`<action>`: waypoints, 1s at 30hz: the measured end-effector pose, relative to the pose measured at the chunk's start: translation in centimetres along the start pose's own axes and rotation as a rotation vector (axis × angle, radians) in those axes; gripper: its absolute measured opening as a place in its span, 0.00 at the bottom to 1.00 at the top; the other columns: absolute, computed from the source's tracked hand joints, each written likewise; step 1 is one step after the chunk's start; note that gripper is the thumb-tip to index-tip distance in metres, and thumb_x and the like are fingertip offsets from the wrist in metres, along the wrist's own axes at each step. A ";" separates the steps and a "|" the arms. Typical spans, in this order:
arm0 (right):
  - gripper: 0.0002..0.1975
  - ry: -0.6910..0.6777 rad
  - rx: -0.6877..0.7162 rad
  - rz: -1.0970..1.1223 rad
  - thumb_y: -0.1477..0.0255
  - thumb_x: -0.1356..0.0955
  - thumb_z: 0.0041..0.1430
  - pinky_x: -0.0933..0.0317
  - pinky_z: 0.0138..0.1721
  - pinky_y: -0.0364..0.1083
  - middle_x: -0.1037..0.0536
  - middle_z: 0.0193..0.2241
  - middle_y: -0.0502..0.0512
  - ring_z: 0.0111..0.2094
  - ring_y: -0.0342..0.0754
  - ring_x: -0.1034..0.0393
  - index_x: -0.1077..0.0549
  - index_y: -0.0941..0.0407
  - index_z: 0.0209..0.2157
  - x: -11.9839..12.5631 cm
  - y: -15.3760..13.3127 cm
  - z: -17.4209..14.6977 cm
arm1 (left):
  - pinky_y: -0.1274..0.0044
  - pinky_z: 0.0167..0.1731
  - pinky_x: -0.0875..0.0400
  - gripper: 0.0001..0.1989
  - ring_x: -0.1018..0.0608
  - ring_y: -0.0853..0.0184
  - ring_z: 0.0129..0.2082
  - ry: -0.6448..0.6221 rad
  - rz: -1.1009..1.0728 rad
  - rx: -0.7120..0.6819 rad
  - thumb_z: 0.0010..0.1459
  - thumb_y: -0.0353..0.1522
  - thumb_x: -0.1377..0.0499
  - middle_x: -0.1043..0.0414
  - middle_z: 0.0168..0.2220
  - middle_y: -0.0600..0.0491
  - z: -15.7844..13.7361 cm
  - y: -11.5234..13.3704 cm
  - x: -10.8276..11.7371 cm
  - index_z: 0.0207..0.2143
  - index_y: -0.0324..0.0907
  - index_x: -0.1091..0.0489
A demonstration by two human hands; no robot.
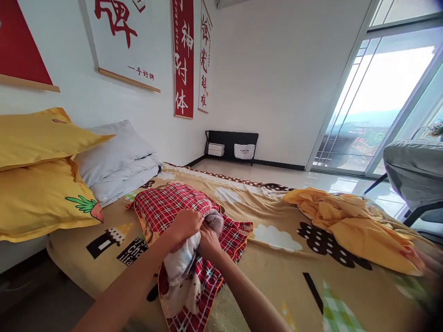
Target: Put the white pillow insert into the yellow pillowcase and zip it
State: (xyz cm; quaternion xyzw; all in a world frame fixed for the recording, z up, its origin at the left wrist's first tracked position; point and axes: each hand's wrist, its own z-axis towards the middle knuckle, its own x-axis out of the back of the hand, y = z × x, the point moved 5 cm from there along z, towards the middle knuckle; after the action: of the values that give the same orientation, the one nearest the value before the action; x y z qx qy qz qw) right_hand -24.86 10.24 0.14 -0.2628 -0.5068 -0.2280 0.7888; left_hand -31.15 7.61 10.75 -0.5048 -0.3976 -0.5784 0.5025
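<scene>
A red plaid pillowcase (166, 203) with orange edging lies on the bed, bulging at its far end. At its open end a whitish pillow (182, 260) shows, with a greyish bunched part (215, 221) beside my right hand. My left hand (188, 226) is closed at the rim of the opening, its fingers curled on the pillowcase. My right hand (208, 240) is right next to it, closed on the pillow stuffing in the opening, its fingertips partly hidden. A loose flap of the case (207, 295) spreads toward me, its pale inner side turned up.
Yellow pillows (34, 193) and grey-white pillows (117, 152) are stacked at the left by the wall. A crumpled yellow cover (346, 221) lies on the patterned blanket (270, 281) at the right. Beyond stand a grey chair (415, 170) and a low black rack (230, 138).
</scene>
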 end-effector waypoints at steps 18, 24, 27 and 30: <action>0.45 -0.005 -0.203 0.029 0.70 0.30 0.39 0.56 0.61 0.61 0.43 0.62 0.71 0.63 0.65 0.49 0.43 0.62 0.63 1.7 -0.1 -3.9 | 0.73 0.40 0.31 0.16 0.22 0.59 0.40 0.016 -0.018 0.035 0.63 0.38 0.51 0.23 0.37 0.43 2.1 -1.7 -1.5 0.39 0.40 0.26; 0.37 0.014 0.033 -0.027 0.68 0.30 0.41 0.56 0.60 0.57 0.31 0.55 0.64 0.58 0.61 0.43 0.34 0.56 0.57 1.7 -2.8 -0.5 | 0.69 0.42 0.31 0.16 0.22 0.56 0.41 0.048 0.006 -0.021 0.63 0.35 0.52 0.23 0.37 0.40 1.9 0.5 -0.5 0.41 0.38 0.27; 0.29 -0.004 -0.013 -0.028 0.69 0.33 0.46 0.55 0.59 0.58 0.28 0.52 0.62 0.55 0.59 0.39 0.31 0.54 0.54 1.1 -1.5 1.3 | 0.68 0.42 0.31 0.16 0.22 0.55 0.41 0.027 0.012 -0.053 0.63 0.34 0.53 0.24 0.36 0.40 1.4 1.0 -0.8 0.41 0.38 0.27; 0.25 0.018 -0.131 -0.029 0.70 0.35 0.49 0.53 0.58 0.58 0.26 0.49 0.64 0.54 0.60 0.37 0.29 0.58 0.51 0.3 0.9 1.7 | 0.68 0.41 0.31 0.16 0.22 0.56 0.40 0.002 0.023 -0.029 0.63 0.31 0.54 0.24 0.36 0.40 0.8 0.2 -1.4 0.44 0.38 0.28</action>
State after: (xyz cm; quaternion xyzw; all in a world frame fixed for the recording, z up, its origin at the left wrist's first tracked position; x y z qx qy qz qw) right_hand -25.33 11.98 0.82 -0.3045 -0.4874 -0.2747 0.7709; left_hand -30.85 8.59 9.55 -0.5162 -0.3827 -0.5787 0.5022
